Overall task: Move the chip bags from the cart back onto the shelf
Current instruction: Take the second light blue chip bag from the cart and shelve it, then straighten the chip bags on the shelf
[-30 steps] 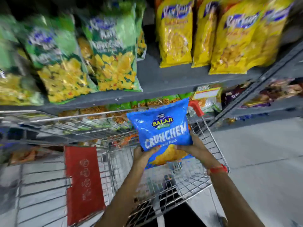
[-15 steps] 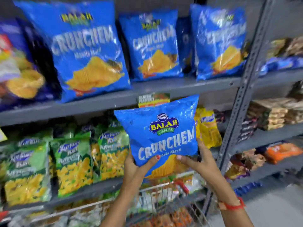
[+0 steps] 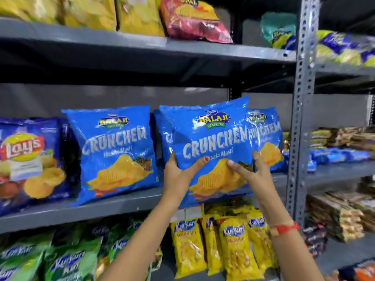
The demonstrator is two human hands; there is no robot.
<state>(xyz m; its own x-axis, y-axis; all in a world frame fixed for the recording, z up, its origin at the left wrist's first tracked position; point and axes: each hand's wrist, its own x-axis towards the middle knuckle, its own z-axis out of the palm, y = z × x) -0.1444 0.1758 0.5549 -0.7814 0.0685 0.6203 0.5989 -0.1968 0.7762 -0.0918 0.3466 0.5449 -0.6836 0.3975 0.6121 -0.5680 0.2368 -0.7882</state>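
You raised the blue Crunchem bag [image 3: 211,138] clear of the cart to shelf height, your left hand [image 3: 178,171] and right hand [image 3: 251,173] grasping its lower corners, so it was ready to set on the middle shelf [image 3: 113,205] among the matching bags [image 3: 115,151] beyond.

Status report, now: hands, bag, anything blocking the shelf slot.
Left hand and right hand both gripping Crunchem bag. Bag upright at shelf edge, in front of more Crunchem bags. Slot behind hidden.
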